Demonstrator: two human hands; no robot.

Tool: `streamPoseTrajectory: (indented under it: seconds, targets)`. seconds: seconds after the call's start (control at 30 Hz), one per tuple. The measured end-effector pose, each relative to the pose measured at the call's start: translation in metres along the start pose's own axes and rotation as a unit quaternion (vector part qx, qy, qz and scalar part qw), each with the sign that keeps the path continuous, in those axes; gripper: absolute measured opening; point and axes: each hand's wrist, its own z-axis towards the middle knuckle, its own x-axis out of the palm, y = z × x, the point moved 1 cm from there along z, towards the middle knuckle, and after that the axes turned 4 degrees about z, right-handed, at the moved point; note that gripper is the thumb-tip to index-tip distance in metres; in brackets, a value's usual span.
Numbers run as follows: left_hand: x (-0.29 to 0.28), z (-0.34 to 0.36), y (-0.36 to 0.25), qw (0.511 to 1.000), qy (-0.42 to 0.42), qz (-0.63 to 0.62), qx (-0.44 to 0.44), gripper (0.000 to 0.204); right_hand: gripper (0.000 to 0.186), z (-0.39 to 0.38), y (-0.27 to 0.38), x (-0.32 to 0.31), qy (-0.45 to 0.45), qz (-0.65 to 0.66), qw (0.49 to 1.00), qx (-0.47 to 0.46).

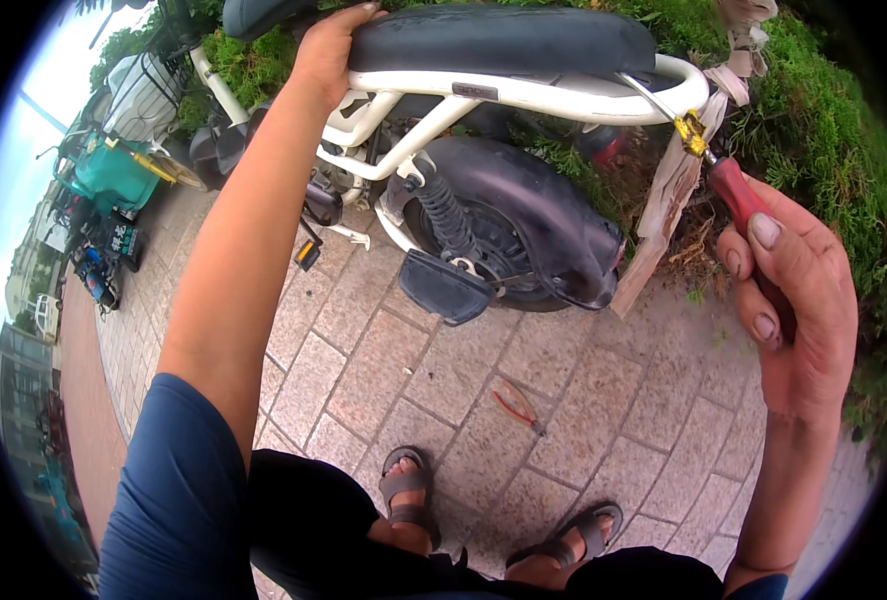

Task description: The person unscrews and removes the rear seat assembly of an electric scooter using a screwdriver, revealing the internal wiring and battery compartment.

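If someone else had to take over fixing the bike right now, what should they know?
Left hand rests on the front of the black seat, steadying the white-framed electric bike.
Right hand grips a red-handled screwdriver; its shaft reaches up to the rear frame loop under the seat.
Red-handled pliers lie on the stone paving, in front of the sandalled feet.
Whether any screw is loosened or tightened cannot be seen; work at the tip is in progress.

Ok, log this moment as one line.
left hand on scooter seat | right hand holds red-handled screwdriver at rear rack | pliers on paving
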Motion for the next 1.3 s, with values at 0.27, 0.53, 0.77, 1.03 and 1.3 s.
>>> streamPoseTrajectory:
  seconds: [0.27,0.53,0.77,1.03,1.3]
  targets:
    - [-0.004,-0.006,-0.007,0.999,-0.018,-0.05,0.001,0.039,0.059,-0.003,-0.002,0.0,0.003,0.024,1.0,-0.003]
    - [0.018,-0.023,-0.012,0.998,-0.06,-0.026,0.012,0.045,0.054,-0.004,0.002,0.001,0.004,0.072,0.997,0.027]
    - [0.012,-0.019,-0.014,0.998,-0.062,-0.022,0.001,0.049,0.043,-0.005,0.008,0.003,0.009,0.101,0.994,0.047]
    - [0.018,-0.023,-0.019,0.996,-0.071,-0.037,-0.03,0.051,0.044,-0.006,0.01,-0.004,0.056,0.126,0.989,0.056]
    - [0.009,-0.018,-0.015,0.996,-0.057,-0.058,-0.033,0.049,0.037,-0.008,0.011,-0.006,0.08,0.133,0.987,0.052]
